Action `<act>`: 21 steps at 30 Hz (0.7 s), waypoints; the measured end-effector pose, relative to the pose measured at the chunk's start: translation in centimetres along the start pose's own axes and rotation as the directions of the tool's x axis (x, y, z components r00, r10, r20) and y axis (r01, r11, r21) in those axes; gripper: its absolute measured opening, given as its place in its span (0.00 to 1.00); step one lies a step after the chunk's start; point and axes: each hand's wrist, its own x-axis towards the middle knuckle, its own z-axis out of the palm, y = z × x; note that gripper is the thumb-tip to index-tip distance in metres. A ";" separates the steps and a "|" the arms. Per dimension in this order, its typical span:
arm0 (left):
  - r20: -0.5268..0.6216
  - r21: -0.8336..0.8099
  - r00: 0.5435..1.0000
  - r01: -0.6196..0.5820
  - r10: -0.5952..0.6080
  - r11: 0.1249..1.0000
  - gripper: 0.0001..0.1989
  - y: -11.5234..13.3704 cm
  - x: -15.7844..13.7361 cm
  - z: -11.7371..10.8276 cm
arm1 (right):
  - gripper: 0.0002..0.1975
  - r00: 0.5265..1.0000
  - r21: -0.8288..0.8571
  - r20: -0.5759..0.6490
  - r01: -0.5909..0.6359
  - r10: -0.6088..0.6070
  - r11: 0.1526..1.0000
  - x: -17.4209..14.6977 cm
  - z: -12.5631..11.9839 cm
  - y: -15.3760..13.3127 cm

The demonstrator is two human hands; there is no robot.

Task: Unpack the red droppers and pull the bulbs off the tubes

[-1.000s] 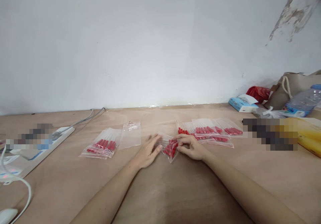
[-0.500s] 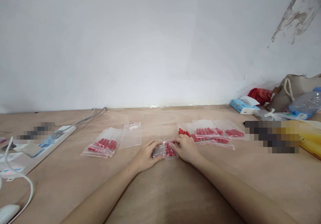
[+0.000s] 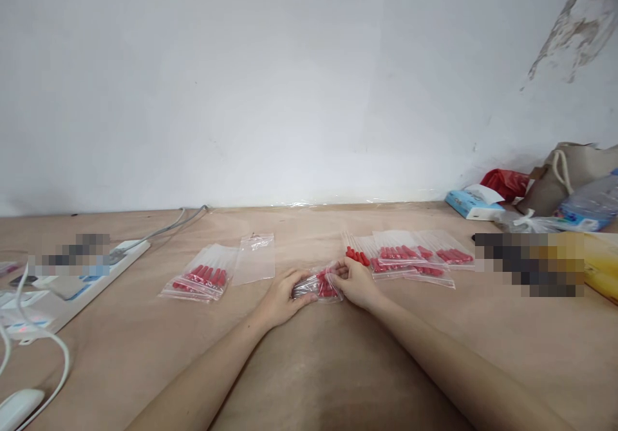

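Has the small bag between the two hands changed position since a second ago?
Yes. The small bag of red pieces has turned from slanted to lying level and shifted slightly left, away from the row of filled bags, with both hands gripping it.

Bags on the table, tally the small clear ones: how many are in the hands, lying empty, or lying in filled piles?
Bag in the hands: 1
Empty bag: 1
Filled piles: 2, left and right; layers overlap, so bags per pile cannot be told
Total: 2 single bags, 2 piles
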 end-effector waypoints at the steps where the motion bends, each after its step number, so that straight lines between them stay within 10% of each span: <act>1: 0.003 -0.008 1.000 0.002 -0.002 1.000 0.19 0.0 0.0 0.0 | 0.07 1.000 0.011 0.010 0.004 -0.004 1.000 0.1 0.0 0.1; 10: 0.000 0.018 0.999 0.055 -0.055 0.998 0.17 -0.4 0.1 -0.1 | 0.07 0.987 0.268 0.162 -0.050 0.006 0.962 0.8 -1.1 -0.1; 16: -0.057 0.089 0.998 0.046 -0.041 0.995 0.18 -0.8 0.0 -0.2 | 0.10 0.966 0.411 0.251 -0.162 0.059 0.897 2.9 -6.7 -0.4; 21: -0.072 0.144 0.997 0.005 0.005 0.990 0.20 -0.9 -0.2 -0.4 | 0.13 0.993 0.490 -0.117 0.043 0.017 0.870 4.2 -9.9 -0.2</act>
